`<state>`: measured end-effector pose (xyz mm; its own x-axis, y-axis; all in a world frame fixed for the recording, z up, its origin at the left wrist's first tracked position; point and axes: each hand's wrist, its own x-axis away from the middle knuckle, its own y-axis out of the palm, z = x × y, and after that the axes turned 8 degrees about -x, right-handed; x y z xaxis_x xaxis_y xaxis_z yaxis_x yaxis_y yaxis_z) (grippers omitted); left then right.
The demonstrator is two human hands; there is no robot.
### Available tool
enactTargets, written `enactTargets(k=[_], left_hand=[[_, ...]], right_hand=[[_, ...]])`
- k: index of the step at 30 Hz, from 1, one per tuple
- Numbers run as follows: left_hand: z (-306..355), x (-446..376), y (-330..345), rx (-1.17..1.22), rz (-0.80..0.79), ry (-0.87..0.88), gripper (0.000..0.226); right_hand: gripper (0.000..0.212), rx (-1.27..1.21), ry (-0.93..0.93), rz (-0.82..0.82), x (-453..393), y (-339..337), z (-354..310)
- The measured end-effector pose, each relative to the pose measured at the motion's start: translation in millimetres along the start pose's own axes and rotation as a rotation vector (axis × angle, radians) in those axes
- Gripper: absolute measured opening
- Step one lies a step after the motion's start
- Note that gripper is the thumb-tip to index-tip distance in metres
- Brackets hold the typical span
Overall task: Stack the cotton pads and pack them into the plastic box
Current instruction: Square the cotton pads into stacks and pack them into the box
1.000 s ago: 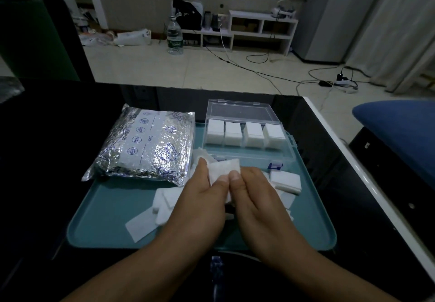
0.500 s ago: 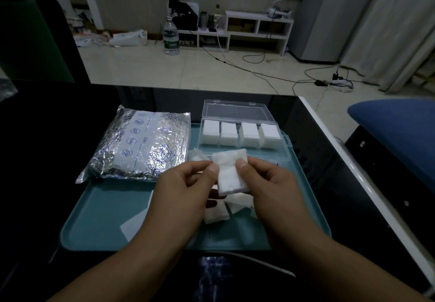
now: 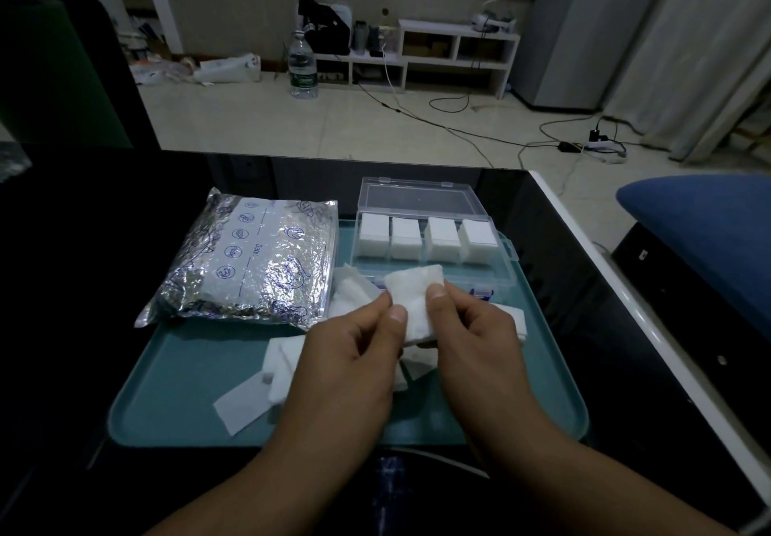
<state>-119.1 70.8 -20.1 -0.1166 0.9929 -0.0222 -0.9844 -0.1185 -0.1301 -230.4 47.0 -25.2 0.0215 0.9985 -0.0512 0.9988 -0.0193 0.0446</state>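
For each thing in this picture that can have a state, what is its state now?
Clear plastic box: lid open, four white stacks in its far row.
White cotton pad stack: pinched by both hands.
Left hand: pinches the stack.
Right hand: pinches the stack.
Silver foil bag: lying flat.
Loose white pads: scattered on the teal tray.

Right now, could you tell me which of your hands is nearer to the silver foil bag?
The left. The left hand is just right of the silver foil bag, near its front right corner. The right hand lies further right, beyond the cotton pad that both hands pinch.
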Motion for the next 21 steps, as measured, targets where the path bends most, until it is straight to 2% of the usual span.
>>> enactTargets(k=[2,6,11,18,21], left_hand=[[2.4,-0.1,-1.1,0.059,0.036,-0.034,0.036],[3.6,-0.7,-4.8,0.173,0.012,-0.061,0.021],[-2.5,-5.1,-8.3,0.178,0.118,-0.085,0.021],[2.9,-11.8,-15.2,0.236,0.151,-0.127,0.019],[5.8,-12.7,-14.9,0.24,0.099,-0.161,0.028]], right_hand=[[0.033,0.039,-0.035,0.01,1.4,1.3,1.9],[0.033,0.057,-0.061,0.022,2.9,1.8,2.1],[0.03,-0.006,-0.069,0.009,6.5,2.7,1.3],[0.018,-0.153,0.06,-0.105,-1.8,-5.3,-13.0],[0.015,-0.202,0.097,-0.089,-4.4,-8.8,-16.2]])
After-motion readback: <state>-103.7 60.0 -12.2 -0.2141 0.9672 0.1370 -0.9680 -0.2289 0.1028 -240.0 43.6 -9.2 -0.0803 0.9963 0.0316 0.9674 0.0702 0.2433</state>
